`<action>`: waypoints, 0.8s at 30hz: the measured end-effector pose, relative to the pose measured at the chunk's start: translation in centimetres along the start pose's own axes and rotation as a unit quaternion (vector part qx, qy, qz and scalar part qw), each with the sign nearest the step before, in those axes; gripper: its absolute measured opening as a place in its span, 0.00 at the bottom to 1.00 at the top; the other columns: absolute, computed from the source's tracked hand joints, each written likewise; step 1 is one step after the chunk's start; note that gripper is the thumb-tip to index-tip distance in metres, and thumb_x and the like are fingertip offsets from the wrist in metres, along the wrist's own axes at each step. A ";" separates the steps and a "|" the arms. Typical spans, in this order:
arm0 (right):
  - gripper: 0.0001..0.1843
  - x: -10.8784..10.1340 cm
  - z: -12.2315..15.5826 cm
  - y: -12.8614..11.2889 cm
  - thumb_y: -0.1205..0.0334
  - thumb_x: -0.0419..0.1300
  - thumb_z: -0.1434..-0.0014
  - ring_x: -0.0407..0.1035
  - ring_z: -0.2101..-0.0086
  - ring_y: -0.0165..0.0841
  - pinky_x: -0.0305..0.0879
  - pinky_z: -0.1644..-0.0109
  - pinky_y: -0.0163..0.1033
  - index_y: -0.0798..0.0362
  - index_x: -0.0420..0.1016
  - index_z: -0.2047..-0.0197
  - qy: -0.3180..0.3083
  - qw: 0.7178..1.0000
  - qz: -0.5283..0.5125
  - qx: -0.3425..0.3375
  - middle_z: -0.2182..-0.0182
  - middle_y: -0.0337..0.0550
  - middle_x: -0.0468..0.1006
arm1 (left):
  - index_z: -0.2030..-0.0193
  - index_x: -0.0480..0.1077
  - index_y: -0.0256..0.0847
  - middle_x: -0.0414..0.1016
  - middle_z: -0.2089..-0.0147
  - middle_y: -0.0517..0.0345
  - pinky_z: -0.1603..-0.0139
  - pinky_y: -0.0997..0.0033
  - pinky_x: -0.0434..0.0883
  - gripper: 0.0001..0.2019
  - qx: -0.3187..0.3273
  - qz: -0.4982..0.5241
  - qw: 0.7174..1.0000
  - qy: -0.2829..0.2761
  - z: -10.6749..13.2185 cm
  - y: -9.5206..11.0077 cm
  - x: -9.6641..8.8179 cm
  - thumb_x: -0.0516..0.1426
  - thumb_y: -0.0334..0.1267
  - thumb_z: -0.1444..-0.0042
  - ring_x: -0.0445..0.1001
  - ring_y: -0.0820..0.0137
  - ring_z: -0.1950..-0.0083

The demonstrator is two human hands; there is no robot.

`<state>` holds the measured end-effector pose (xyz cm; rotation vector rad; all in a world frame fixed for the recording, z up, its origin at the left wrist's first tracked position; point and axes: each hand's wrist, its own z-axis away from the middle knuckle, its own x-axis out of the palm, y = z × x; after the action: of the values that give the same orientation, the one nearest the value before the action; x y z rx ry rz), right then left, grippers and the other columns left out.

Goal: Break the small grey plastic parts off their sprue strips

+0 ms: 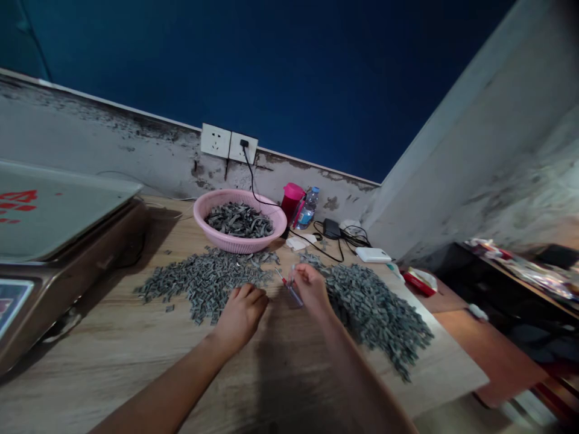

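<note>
Although the left hand (244,308) shows its fingers curled under, its palm side is hidden, so whether it grips anything cannot be told. It sits just beside the near right side of the left heap of small grey pieces (205,280). The right hand (312,290) is nearly closed, thumb and fingertips pinching a small pale strip (292,273), its detail blurred. Just beside these fingertips is a screwdriver (294,295) with a red collar and a translucent handle. The right heap of grey pieces (377,313) extends along the right edge of the wooden table (158,355), towards its near right corner. At the table's back edge are a pink basket (239,245) containing longer grey strips (239,219), a pink-lidded red container (291,202) and a clear bottle (308,211). A weighing scale (102,238) occupies the left side.
</note>
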<state>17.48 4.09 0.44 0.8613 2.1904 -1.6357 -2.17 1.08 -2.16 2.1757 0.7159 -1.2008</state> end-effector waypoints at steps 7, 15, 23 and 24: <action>0.11 3.1 2.6 -0.4 0.54 0.55 0.50 0.64 0.80 0.31 0.58 0.77 0.33 0.54 0.69 0.74 0.018 0.987 -0.109 0.119 0.82 0.38 0.70 | 0.56 0.68 0.40 0.71 0.56 0.51 0.58 0.62 0.62 0.10 -0.044 0.007 0.999 0.030 0.4 -0.6 -0.8 0.49 0.30 0.42 0.64 0.63 0.54; 0.11 3.3 2.7 0.4 0.54 0.54 0.50 0.62 0.82 0.30 0.59 0.78 0.32 0.54 0.66 0.71 0.068 0.965 -0.218 0.125 0.83 0.36 0.68 | 0.59 0.69 0.39 0.70 0.56 0.51 0.54 0.63 0.65 0.11 -0.016 -0.003 1.000 -0.003 -2.9 -1.0 -0.5 0.49 0.26 0.44 0.66 0.64 0.55; 0.11 3.6 2.4 1.2 0.53 0.55 0.50 0.64 0.80 0.31 0.58 0.78 0.32 0.52 0.67 0.73 0.108 0.957 -0.232 0.139 0.84 0.36 0.68 | 0.61 0.72 0.40 0.71 0.55 0.49 0.47 0.63 0.65 0.12 0.072 0.056 0.991 -0.102 -7.3 -3.6 2.6 0.49 0.28 0.46 0.69 0.64 0.52; 0.11 3.8 2.4 1.4 0.53 0.54 0.49 0.65 0.79 0.31 0.58 0.78 0.32 0.52 0.68 0.72 0.101 0.958 -0.232 0.134 0.83 0.37 0.69 | 0.59 0.72 0.42 0.71 0.52 0.50 0.46 0.62 0.64 0.14 0.084 0.064 0.990 -0.097 -7.1 -4.1 3.0 0.49 0.28 0.46 0.68 0.64 0.50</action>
<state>15.08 3.26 -3.47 0.6301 2.4891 -2.1892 0.50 9.36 -2.37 2.1620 0.4016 -1.4238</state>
